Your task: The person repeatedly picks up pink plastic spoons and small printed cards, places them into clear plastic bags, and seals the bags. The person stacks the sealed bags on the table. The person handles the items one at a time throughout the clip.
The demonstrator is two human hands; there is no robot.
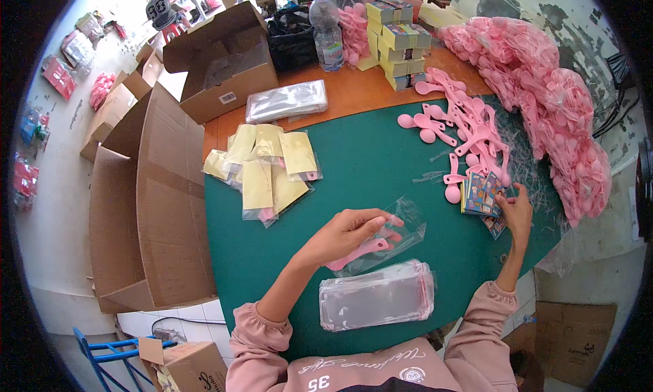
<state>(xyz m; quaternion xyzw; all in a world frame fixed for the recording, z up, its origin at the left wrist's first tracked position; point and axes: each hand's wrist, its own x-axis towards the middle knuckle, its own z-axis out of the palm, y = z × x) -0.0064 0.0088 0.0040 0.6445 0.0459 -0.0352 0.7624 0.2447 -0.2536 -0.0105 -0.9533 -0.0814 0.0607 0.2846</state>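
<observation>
At the near middle of the green-topped worktop (354,171): one clear plastic sleeve (411,230), slanting from lower left to upper right, raised in the left hand (357,230), fingers grasping its film; one pink plastic spoon (357,254), handle showing at the sleeve's lower side, long axis on much the same slant. Right of the sleeve, well apart and a little farther from the body: one small pile of blue printed rectangular cards (479,193), some yellow showing at its left edge. Nearer to these, the right hand (518,211), fingers bent at the cards' right edge and seemingly touching; whether they pinch one cannot be told. Just below the left hand: one flat stack of clear empty sleeves (374,300), long side running left to right. Beyond the cards: one loose heap of pink plastic spoons (476,130). Far left: one group of filled clear packets with pale yellow cards (257,188).
</observation>
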